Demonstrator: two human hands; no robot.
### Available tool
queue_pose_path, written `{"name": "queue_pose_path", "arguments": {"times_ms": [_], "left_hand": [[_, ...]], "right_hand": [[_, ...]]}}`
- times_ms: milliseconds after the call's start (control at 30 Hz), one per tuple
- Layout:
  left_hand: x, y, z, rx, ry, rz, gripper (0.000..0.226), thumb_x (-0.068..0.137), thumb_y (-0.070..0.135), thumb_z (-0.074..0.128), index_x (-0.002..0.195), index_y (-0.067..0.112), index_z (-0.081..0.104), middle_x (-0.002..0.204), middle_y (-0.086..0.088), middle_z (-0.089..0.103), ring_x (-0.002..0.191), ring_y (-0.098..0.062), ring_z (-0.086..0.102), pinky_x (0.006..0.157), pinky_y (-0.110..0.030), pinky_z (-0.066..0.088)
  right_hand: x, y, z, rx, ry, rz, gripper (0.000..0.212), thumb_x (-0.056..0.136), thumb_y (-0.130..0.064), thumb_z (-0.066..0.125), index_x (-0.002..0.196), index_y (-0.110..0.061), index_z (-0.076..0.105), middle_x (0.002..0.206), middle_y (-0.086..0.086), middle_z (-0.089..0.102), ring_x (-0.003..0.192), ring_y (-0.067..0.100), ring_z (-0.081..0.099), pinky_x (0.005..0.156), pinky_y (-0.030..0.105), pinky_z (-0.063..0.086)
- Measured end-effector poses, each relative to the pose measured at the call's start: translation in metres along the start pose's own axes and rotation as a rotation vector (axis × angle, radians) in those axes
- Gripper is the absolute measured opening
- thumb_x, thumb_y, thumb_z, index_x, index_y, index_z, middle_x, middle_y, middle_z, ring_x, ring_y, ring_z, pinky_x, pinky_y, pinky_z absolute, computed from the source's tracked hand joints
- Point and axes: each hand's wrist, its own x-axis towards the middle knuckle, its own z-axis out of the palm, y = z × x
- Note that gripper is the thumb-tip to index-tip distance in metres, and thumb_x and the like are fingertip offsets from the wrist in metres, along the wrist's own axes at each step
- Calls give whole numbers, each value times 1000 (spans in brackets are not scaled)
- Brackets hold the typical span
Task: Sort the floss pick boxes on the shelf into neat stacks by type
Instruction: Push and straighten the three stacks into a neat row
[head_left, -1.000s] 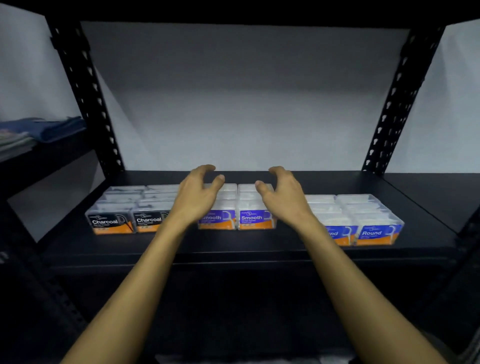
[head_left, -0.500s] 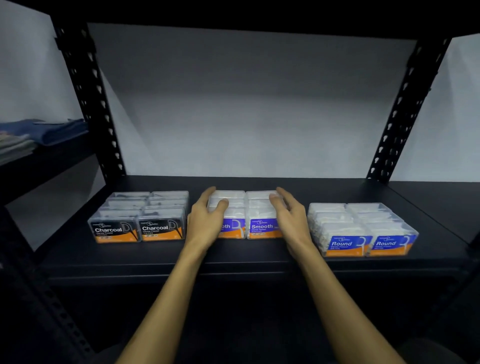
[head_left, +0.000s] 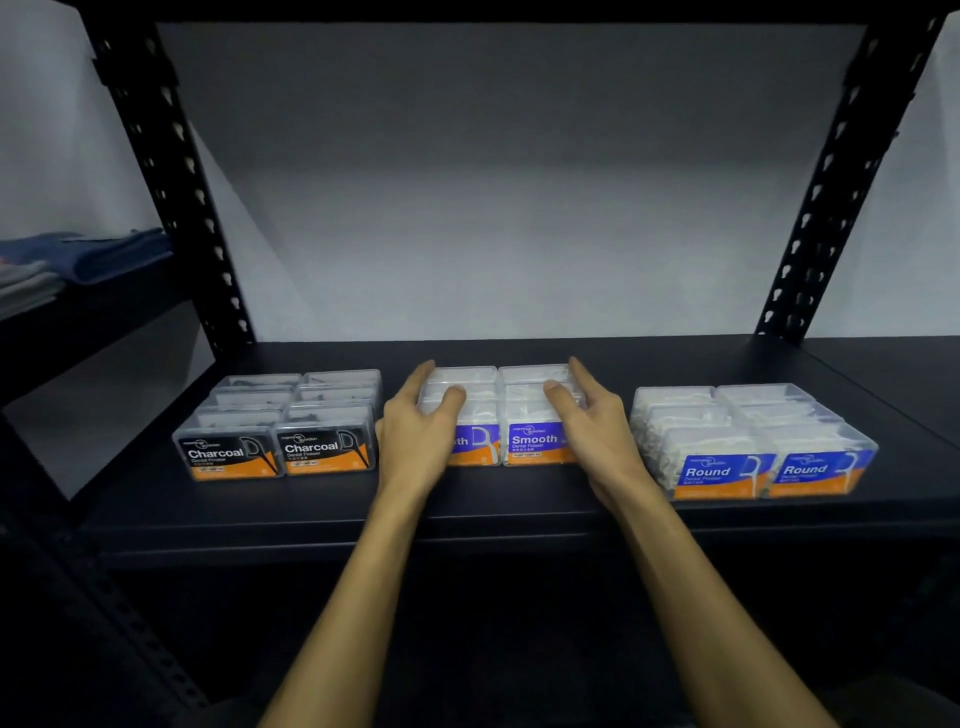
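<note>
We see the black metal shelf (head_left: 519, 499) filling most of the view, its perforated uprights (head_left: 171, 171) rising at both sides; the board sits a little lower in view than half a second ago. On it stand three separate groups of clear floss pick boxes, two boxes wide and several deep. The Charcoal boxes (head_left: 275, 452) stand at the left, the Smooth boxes (head_left: 530, 436) in the middle, the Round boxes (head_left: 753, 462) at the right, all where they were before.

Our left hand (head_left: 421, 436) lies against the left flank of the Smooth boxes, fingers straight along the side and thumb resting on top, pressing rather than gripping. Our right hand (head_left: 592, 426) mirrors it on the right flank. A second ago both hands hovered above this group with fingers curled; now they are down on it.

The left hand covers most of one Smooth label, leaving only "th". The small print on every label is too fine to read. Folded blue cloth (head_left: 88, 254) on the neighbouring shelf is cut off by the left edge.
</note>
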Motion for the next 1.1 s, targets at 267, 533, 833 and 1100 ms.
{"name": "queue_pose_path", "arguments": {"times_ms": [267, 533, 833, 1100], "left_hand": [[-5, 3, -3, 34, -10, 22, 51, 92, 34, 64, 142, 27, 55, 135, 3, 62, 102, -6, 61, 79, -7, 45], [-17, 2, -7, 77, 4, 29, 50, 92, 37, 63, 141, 29, 55, 133, 7, 62, 107, -7, 57, 75, 0, 37], [-35, 4, -12, 73, 9, 37, 49, 93, 33, 62, 141, 26, 56, 131, 8, 61, 101, -1, 55, 61, 8, 33], [-41, 1, -14, 85, 16, 44, 48, 91, 38, 62, 139, 31, 57, 134, 8, 61, 124, -14, 54, 90, -17, 41]], "right_hand": [[-2, -1, -2, -54, -23, -9, 59, 100, -32, 54, 153, -21, 32, 120, -4, 60, 96, 10, 69, 80, 27, 58], [-15, -3, -5, -86, -37, -4, 58, 100, -34, 52, 153, -23, 30, 112, -9, 60, 95, 9, 69, 82, 30, 59], [-33, -5, -9, -114, -21, -22, 58, 100, -36, 52, 153, -25, 32, 114, -10, 60, 94, 5, 66, 80, 26, 56], [-43, -6, -12, -92, -31, -1, 58, 100, -35, 52, 153, -26, 30, 117, -9, 58, 97, 8, 66, 75, 23, 57]]}}
